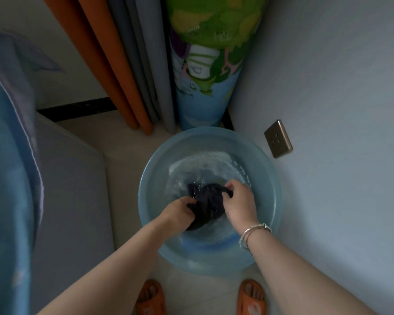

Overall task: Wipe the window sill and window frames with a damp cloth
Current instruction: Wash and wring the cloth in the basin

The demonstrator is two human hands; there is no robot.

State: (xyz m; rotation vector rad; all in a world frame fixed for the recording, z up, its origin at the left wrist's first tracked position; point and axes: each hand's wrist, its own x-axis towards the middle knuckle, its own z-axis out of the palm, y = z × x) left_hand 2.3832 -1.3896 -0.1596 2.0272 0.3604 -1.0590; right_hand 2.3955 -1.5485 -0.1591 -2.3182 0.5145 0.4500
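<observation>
both hands, the left hand and right hand, grip a dark wet cloth with curled fingers in a blue basin of water on the floor.

Round translucent blue plastic basin on floor before my feet; dark wet cloth inside, curtains behind, wall right.
</observation>
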